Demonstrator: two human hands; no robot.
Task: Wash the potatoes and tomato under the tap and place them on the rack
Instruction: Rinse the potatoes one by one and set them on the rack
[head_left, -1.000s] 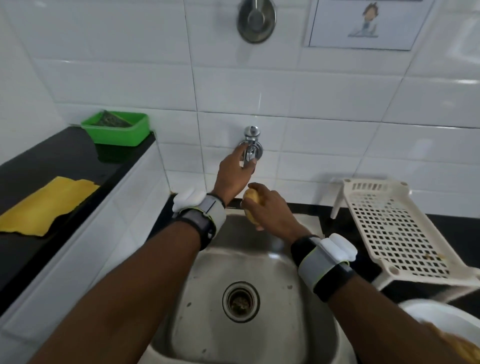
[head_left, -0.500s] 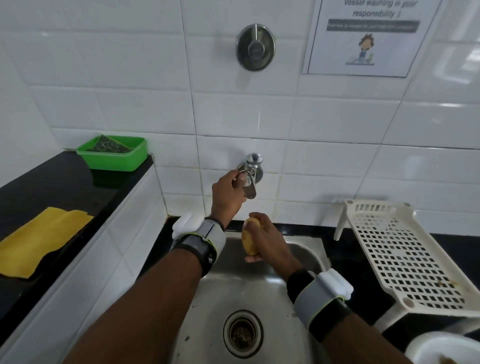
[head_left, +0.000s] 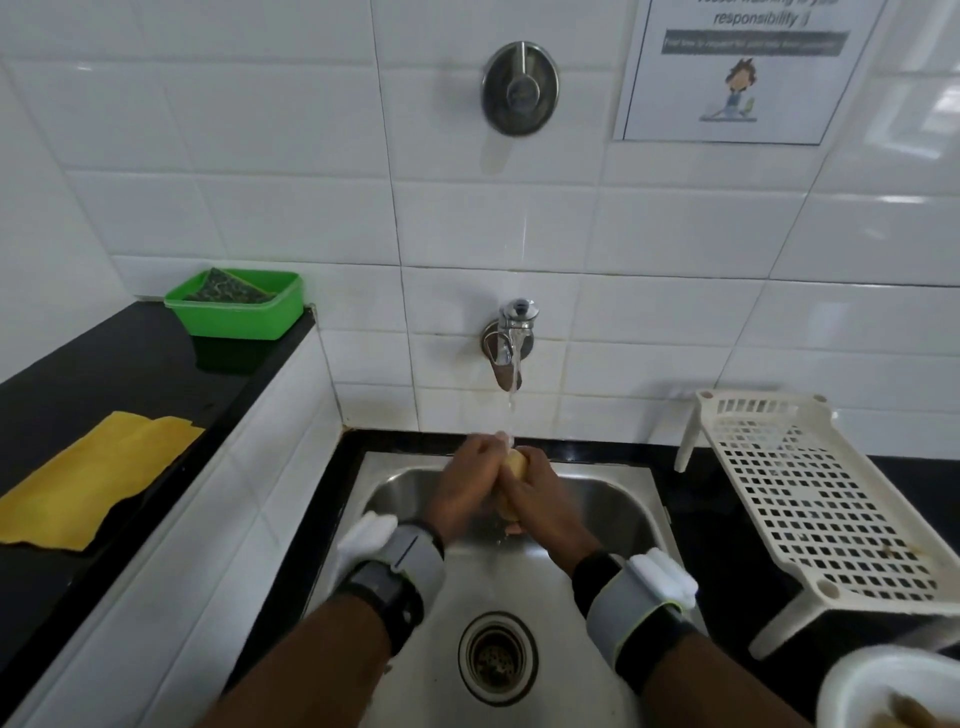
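A yellowish potato (head_left: 514, 464) is clasped between both my hands over the steel sink (head_left: 597, 499). My left hand (head_left: 467, 491) wraps its left side and my right hand (head_left: 540, 501) its right side. Water runs from the chrome tap (head_left: 511, 338) on the tiled wall straight onto the potato. The white perforated rack (head_left: 810, 499) stands on the black counter to the right of the sink, with nothing on it. A white bowl (head_left: 857, 691) at the bottom right corner holds brownish produce, mostly cut off by the frame.
A green tub (head_left: 236, 304) with a scrubber sits on the raised black ledge at left, and a yellow cloth (head_left: 88, 483) lies nearer on that ledge. The sink drain (head_left: 496, 657) is below my wrists. A round metal fitting (head_left: 519, 88) and a paper notice (head_left: 737, 67) are on the wall.
My left hand has left the tap handle and come down onto the potato. Water now flows from the tap. The view has tilted up and back.
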